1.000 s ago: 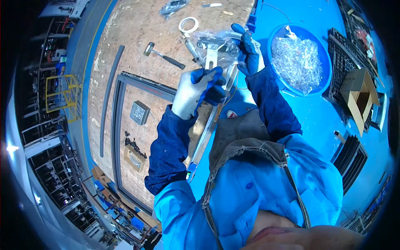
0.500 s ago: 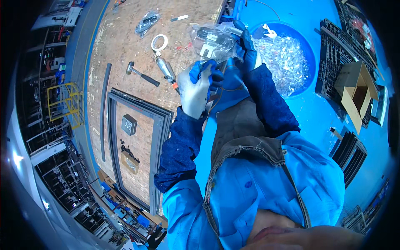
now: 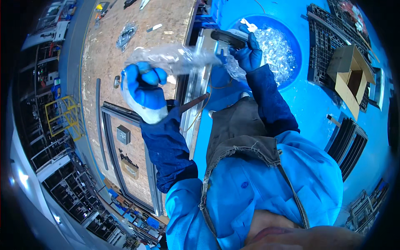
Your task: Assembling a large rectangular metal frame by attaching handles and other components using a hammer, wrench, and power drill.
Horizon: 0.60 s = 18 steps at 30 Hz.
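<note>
My left hand (image 3: pixel 144 87), in a blue-and-white work glove, is closed on a clear plastic bag (image 3: pixel 177 59) over the workbench. The bag stretches to the right, blurred by motion. My right hand (image 3: pixel 250 53), in a dark blue glove, grips a long black handle-like part (image 3: pixel 228 38), which points left beside the tub. Below that hand hangs crumpled clear film (image 3: pixel 234 68); whether it joins the bag I cannot tell. A hammer head (image 3: pixel 116 81) shows next to my left hand, which hides the rest of the tool.
A blue round tub (image 3: pixel 297 48) full of clear plastic scraps stands to the right. On the wooden workbench (image 3: pixel 96 54) lie another plastic bag (image 3: pixel 126 35), a knife (image 3: pixel 154 28), a dark grey frame (image 3: pixel 106 137) and a small metal box (image 3: pixel 123 134). Farther right is an open cardboard box (image 3: pixel 350 75).
My hands were close together at the bagged black part. Now the left has swung left with the bag, and the black part is outside it in my right hand.
</note>
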Tool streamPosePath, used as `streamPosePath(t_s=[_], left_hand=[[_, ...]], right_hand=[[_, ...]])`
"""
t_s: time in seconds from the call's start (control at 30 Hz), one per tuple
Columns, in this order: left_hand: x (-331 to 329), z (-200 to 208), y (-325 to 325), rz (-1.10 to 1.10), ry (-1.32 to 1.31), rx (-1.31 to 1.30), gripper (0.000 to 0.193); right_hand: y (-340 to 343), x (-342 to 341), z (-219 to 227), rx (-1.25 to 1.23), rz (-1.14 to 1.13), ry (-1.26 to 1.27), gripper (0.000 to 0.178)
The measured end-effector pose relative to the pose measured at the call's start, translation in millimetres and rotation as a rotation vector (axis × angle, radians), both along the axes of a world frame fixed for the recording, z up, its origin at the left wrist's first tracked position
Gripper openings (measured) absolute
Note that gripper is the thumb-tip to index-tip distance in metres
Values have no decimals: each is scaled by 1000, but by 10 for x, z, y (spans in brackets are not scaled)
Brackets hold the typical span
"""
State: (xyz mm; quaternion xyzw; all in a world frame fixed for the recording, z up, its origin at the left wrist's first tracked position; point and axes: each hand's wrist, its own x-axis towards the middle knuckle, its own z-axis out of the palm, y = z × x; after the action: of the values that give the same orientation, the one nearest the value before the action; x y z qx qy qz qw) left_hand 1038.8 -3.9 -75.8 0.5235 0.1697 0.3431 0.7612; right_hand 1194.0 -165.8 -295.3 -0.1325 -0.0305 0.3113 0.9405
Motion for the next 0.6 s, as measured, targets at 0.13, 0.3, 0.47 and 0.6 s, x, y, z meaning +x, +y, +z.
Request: streamPosePath(t_s=[0.13, 0.3, 0.47, 0.6], left_hand=[[440, -759, 145, 10, 150, -187, 20], [1264, -2662, -560, -198, 320, -375, 25], [806, -4109, -280, -70, 578, -211, 39], [759, -2703, -826, -620, -112, -234, 54]], right_hand=[[-555, 231, -88, 123, -58, 58, 44], [-1088, 309, 145, -44, -199, -39, 43], [-608, 30, 354, -54, -7, 8, 43], [-870, -47, 236, -177, 64, 83, 44]])
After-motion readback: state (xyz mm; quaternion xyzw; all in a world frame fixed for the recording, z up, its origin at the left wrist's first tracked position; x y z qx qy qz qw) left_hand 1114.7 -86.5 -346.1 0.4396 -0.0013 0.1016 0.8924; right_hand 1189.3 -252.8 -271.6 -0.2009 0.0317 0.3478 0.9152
